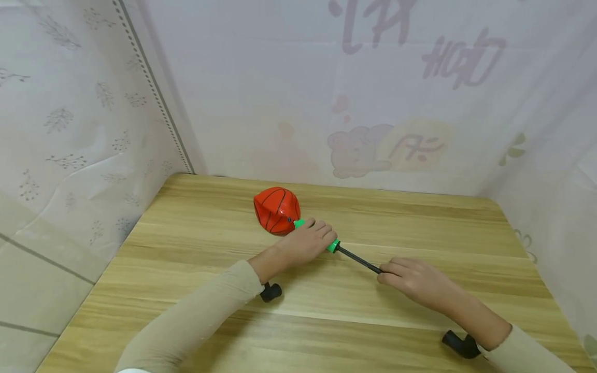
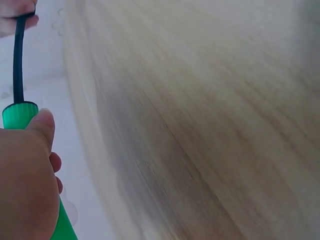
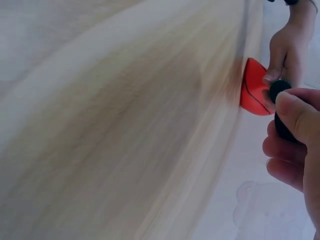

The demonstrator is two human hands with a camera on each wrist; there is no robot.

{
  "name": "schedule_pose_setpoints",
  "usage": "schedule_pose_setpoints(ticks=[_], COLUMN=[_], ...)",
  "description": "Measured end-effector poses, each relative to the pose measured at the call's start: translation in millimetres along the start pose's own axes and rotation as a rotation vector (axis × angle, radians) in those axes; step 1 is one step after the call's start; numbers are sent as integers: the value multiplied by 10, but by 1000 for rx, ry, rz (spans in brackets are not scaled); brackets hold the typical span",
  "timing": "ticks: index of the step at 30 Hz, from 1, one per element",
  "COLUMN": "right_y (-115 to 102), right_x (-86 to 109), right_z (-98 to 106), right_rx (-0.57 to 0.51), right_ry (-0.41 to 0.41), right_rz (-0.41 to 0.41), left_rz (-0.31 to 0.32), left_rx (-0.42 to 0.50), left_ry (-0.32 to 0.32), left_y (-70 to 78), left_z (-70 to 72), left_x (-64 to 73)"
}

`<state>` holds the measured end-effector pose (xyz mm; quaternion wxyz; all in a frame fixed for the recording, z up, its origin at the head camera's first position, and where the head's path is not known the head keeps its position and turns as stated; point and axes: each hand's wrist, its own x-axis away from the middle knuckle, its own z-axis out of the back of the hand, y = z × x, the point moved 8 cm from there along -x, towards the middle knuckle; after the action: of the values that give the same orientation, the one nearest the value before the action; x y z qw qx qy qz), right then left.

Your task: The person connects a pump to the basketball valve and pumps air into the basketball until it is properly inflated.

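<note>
A partly deflated red ball with black lines, dented on one side, sits toward the back of the table. My left hand grips the green barrel of a hand pump, whose green tip end lies right at the ball's valve side. Out of the barrel's other end runs a long black rod, pulled well out. At the rod's far end my right hand holds the black handle, fingers curled round it. In the left wrist view, the left thumb lies along the green barrel.
The wood-grain table ends at a back wall sheet with pale prints. Patterned sheets stand on the left and right. Black wrist-worn pieces show under both forearms, close over the tabletop.
</note>
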<state>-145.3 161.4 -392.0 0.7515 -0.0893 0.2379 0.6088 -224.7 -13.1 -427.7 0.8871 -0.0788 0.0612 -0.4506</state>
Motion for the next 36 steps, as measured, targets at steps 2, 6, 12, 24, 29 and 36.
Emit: schedule_pose_setpoints(ticks=[2, 6, 12, 24, 29, 36], right_y=[7, 40, 149, 145, 74, -27], right_x=[-58, -226, -449, -527, -321, -26], right_z=[-26, -128, -321, -376, -204, 2], right_rx=[-2, -1, 6, 32, -4, 13], right_ry=[1, -23, -55, -17, -10, 6], right_rz=[12, 30, 33, 28, 6, -9], left_rz=[-2, 0, 10, -14, -28, -30], left_rx=[-3, -17, -44, -23, 8, 6], left_ry=[2, 4, 13, 26, 38, 30], left_y=[7, 12, 7, 12, 5, 10], left_z=[-1, 2, 14, 28, 33, 14], left_x=[-8, -12, -10, 9, 14, 20])
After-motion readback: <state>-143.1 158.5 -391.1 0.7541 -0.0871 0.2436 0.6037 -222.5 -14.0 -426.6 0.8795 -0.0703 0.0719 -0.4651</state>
